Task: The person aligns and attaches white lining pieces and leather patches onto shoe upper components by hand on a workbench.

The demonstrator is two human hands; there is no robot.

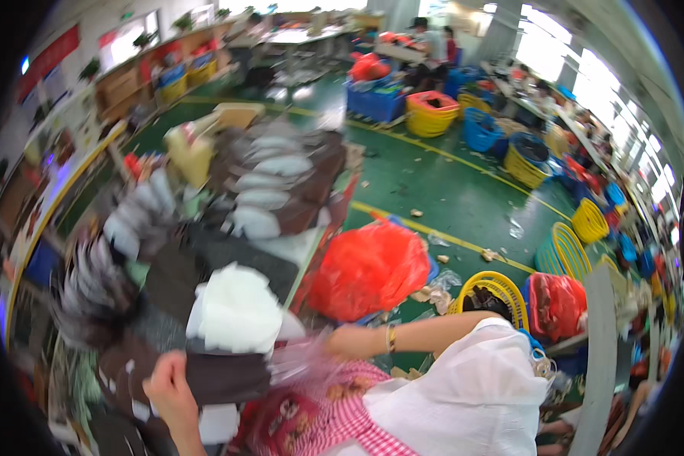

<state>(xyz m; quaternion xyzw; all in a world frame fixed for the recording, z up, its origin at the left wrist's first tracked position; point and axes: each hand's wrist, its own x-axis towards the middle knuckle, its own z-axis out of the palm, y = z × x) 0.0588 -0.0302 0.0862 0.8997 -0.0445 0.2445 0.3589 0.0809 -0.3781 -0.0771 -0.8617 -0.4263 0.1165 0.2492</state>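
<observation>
- Film, clear plastic (300,363), is gripped by the right hand (349,342) at 6 o'clock; fingers are blurred.
- Left hand (172,386) is held raised between 7 and 8 o'clock, fingers seemingly curled in; whether anything is held cannot be told.
- White stack (235,310) of flat pieces is laid at 8 o'clock, just beyond the film.
- Dark flat piece (228,378) is set between the two hands.
- Dark fanned pieces (91,296) are piled between 8 and 9 o'clock.
- Pale grey pieces (270,167) are layered at 10 o'clock.
- Red plastic bag (368,270) is placed near 5 o'clock, yellow basket (519,300) at 4 o'clock.
</observation>
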